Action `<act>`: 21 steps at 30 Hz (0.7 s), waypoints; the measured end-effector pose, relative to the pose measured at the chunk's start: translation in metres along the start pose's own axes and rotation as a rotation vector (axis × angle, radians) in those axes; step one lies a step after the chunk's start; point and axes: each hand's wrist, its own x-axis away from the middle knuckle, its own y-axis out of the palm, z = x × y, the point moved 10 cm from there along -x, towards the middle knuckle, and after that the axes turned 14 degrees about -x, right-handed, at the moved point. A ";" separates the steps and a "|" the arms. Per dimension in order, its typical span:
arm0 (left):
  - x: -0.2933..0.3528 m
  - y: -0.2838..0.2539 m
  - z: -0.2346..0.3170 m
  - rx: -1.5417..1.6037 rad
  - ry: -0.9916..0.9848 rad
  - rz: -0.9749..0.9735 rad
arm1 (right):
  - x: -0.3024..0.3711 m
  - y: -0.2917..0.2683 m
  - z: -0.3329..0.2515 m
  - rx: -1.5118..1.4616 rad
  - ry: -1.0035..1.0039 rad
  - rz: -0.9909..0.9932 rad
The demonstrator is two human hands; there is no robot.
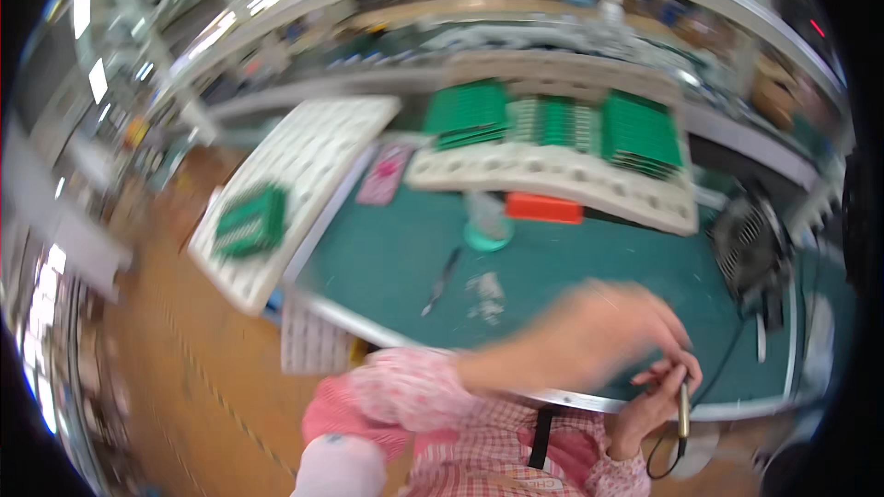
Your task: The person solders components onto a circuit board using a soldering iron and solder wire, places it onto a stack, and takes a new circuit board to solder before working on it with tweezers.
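I judge this tool handling, calling for steadiness: right hand [648, 407] pinching a brass-coloured corded tool [683, 419], blurred left hand [615, 329] beside it, grip unclear.

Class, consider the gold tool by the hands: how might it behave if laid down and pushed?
The gold tool is probably stiff, since its slim barrel looks straight. It may roll, as the barrel appears rounded. The thin dark cord at its lower end looks floppy and could drag or turn it.
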 end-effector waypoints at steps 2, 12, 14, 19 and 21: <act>0.022 -0.103 -0.056 -0.468 -0.243 0.327 | 0.011 0.017 0.004 -0.007 0.028 -0.108; 0.033 -0.330 -0.230 -1.350 -1.029 0.497 | 0.006 0.012 -0.003 -0.016 -0.027 -0.190; 0.039 -0.342 -0.259 -1.250 -1.244 0.406 | 0.009 0.013 0.003 -0.014 0.021 -0.201; 0.026 -0.350 -0.276 -1.127 -1.292 0.447 | 0.006 0.017 0.000 0.013 -0.048 -0.151; 0.019 -0.353 -0.276 -1.095 -1.213 0.447 | 0.005 0.018 -0.001 0.018 -0.035 -0.154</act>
